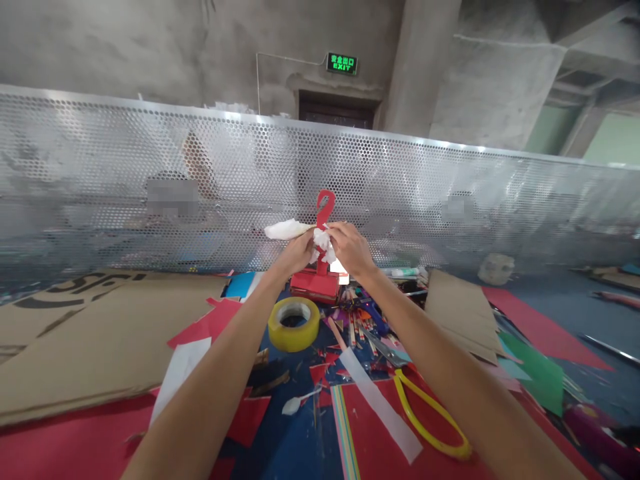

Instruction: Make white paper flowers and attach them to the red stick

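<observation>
A red paper piece shaped like a hook or a figure 2 stands upright on a red box-like base. Crumpled white tissue sits around its stem. From the left, my left hand is closed with its fingertips at the tissue. A longer white tissue strip sticks out leftward above that hand. On the other side, my right hand pinches the tissue's right edge. Both hands are close together, partly hiding the stem.
Below the hands lie a yellow tape roll, yellow-handled scissors, a white plastic spoon and red paper sheets. Cardboard covers the left side, with another piece at right. A perforated metal screen runs behind.
</observation>
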A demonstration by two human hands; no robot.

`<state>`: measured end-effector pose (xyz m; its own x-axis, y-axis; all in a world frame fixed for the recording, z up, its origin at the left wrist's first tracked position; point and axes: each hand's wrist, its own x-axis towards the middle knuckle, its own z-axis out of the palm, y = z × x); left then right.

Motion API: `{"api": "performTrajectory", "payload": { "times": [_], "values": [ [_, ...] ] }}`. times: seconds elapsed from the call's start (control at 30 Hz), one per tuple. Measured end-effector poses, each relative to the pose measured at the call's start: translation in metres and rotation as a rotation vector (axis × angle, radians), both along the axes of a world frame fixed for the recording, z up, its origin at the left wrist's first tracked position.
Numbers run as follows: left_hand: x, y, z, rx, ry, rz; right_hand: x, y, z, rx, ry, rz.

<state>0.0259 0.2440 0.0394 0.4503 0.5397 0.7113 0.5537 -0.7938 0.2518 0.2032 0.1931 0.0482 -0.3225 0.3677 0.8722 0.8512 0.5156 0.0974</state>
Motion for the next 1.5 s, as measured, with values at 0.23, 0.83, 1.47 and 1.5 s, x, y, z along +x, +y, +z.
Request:
{"api": "performTrajectory", "payload": {
  "times": [0.23, 0.83, 1.47, 1.5],
  "values": [
    [0.002, -0.001, -0.001, -0.03, -0.03, 0.057, 0.003, 0.004, 0.005, 0.019, 0.012, -0.093],
    [0.005, 0.0, -0.001, -0.064, -0.056, -0.005, 0.047, 0.02, 0.029, -0.016, 0.047, 0.055],
    [0.005, -0.004, -0.001, -0.031, -0.037, -0.022, 0.04, 0.033, 0.029, -0.13, 0.094, 0.133],
    [0.005, -0.005, -0.001, -0.034, -0.035, -0.029, 0.041, 0.033, 0.029, -0.138, 0.09, 0.152]
  ]
}}
